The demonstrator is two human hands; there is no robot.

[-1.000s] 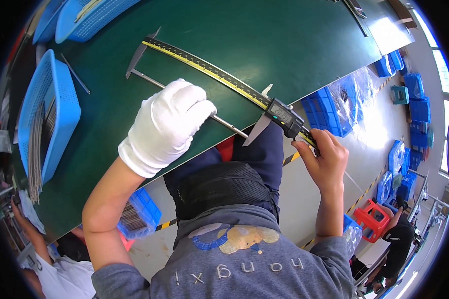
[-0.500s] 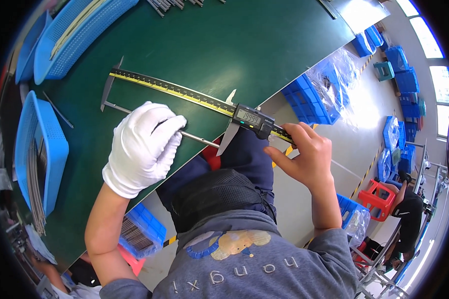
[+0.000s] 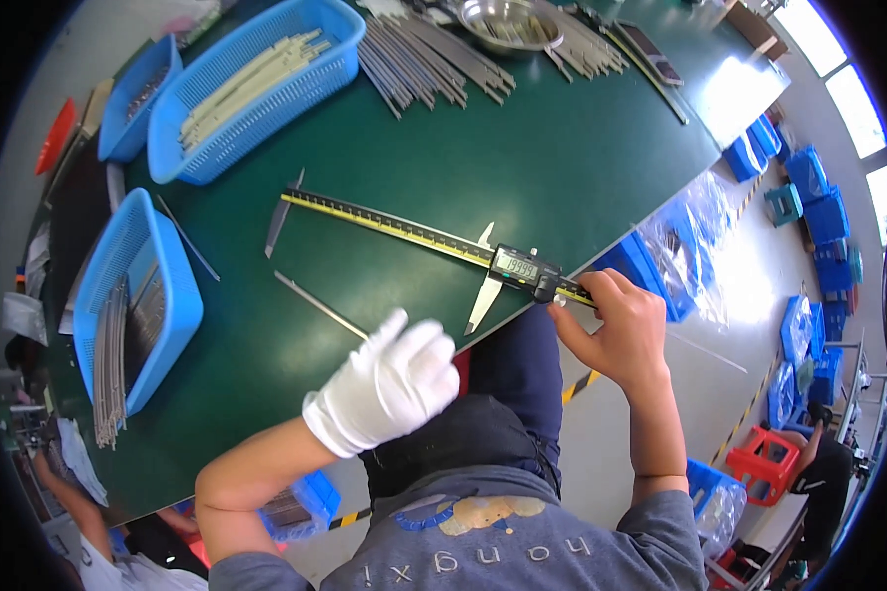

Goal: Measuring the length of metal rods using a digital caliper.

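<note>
Head view, steeply down, seemingly close

Left hand: white-gloved, fingers loosely curled, index raised, forearm bare (entering from lower left).
Right hand: bare, thumb and fingertips pinched together, wrist bent, forearm upright.

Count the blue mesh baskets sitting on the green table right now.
3: a large one with pale strips at top centre, a smaller one left of it, and one with grey rods at the table's left edge. More may be hidden.
</note>
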